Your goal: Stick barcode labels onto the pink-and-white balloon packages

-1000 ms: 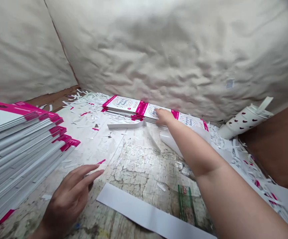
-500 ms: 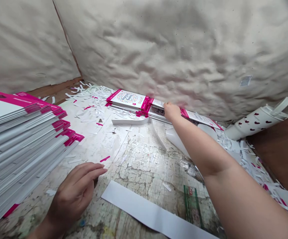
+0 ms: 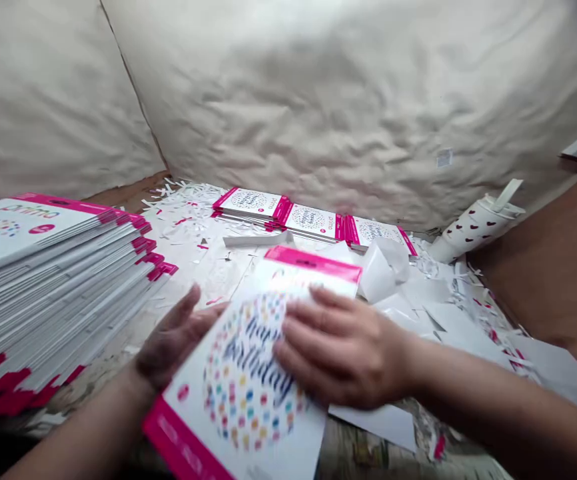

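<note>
A flat white packet [image 3: 248, 373] with pink ends, a hang slot and "happy birthday" inside a ring of coloured dots is tilted in front of me. Across its printed face lie the fingers of my right hand [image 3: 341, 350], which holds it; the thumb is hidden. My left hand [image 3: 176, 337] is at the packet's left edge, thumb raised and apart, its fingers reaching partly behind. Whether they touch the back cannot be seen. Beyond, similar packets lie in three low piles, a left pile [image 3: 248, 201], a middle pile [image 3: 313, 222] and a right pile [image 3: 378, 232].
A tall stack of pink-and-white packets [image 3: 68, 280] fills the left side. White paper strips [image 3: 258, 240] and scraps litter the worn table. A white tumbler with hearts [image 3: 473, 227] leans at the right, by a brown panel [image 3: 548, 267]. A wrinkled covering [image 3: 318, 100] hangs behind.
My right hand has come back from the far piles with a packet in it. My left hand has shifted to the packet's left edge, and its thumb has spread upward.
</note>
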Demonstrator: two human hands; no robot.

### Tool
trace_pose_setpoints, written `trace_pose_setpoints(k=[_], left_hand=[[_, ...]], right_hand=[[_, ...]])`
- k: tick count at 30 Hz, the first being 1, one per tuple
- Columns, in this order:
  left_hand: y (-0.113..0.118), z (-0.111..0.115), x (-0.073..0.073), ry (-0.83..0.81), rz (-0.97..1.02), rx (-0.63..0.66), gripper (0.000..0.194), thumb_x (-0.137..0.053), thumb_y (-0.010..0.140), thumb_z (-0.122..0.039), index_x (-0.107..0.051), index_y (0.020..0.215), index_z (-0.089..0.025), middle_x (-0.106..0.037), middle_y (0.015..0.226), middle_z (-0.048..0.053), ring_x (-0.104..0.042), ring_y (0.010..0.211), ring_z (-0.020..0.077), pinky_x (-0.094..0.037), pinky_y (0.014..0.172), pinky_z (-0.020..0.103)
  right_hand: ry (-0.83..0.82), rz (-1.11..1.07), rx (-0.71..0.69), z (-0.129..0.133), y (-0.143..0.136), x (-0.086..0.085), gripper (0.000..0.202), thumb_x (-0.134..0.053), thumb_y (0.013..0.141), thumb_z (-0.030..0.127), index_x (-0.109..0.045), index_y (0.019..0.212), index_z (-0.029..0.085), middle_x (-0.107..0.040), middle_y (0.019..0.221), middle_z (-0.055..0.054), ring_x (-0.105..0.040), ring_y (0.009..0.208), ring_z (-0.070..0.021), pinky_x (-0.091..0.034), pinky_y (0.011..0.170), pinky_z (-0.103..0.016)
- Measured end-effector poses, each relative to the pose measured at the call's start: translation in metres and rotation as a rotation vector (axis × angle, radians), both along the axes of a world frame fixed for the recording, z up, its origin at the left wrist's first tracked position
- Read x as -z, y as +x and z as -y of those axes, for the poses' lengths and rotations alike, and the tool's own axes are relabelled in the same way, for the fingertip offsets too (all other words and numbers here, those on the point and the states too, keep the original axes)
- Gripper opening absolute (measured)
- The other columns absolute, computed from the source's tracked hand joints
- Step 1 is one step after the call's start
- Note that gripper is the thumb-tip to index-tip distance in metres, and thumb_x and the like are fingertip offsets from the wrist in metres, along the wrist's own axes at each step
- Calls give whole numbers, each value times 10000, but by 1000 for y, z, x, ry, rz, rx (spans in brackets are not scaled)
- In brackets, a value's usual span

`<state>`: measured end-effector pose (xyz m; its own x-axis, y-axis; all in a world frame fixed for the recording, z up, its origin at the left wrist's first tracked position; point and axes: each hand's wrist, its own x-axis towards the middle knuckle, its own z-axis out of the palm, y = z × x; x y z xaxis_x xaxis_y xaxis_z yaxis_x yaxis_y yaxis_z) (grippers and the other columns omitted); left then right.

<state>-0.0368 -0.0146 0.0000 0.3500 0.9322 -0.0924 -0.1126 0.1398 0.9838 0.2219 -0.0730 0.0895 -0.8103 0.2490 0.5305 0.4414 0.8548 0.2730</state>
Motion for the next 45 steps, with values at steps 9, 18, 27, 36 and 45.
trace_pose_setpoints(k=[9,18,27,36,45], left_hand=[[79,28,-15,220,223,165,289,-714,703,-210,-602,968,-197,-680,969,53,-616,939,226,-484,856,369],[124,34,-8,436,197,149,503,-669,737,-212,-409,1167,-242,-571,1091,42,-545,1005,191,-445,864,319],[120,36,-20,480,87,-75,563,-568,800,-458,-367,1266,-217,-443,1293,105,-442,1160,251,-356,983,418],[128,21,-21,416,146,69,624,-706,691,-437,-436,1209,-216,-575,1148,87,-568,1014,245,-463,866,376],[115,2,-1,514,-123,143,443,-636,764,-344,-528,1155,-165,-596,1130,114,-564,1031,272,-449,897,438]], right_hand=[[-923,-1275,220,57,45,49,389,-577,835,334,-491,1210,272,-596,1204,-88,-575,1089,-258,-493,879,-462],[-1027,-1553,164,43,33,91,483,-722,703,277,-475,1118,285,-651,1079,-41,-603,1017,-253,-489,867,-414],[-1177,-1436,186,40,41,106,428,-731,696,299,-552,1079,234,-650,1080,-64,-575,1069,-267,-466,909,-435],[-1168,-1551,123,29,42,98,513,-743,678,316,-522,1134,243,-659,1084,-66,-603,1029,-261,-474,894,-443],[-1157,-1406,323,19,70,100,223,-747,649,344,-675,810,207,-726,834,-36,-659,837,-263,-508,811,-454]])
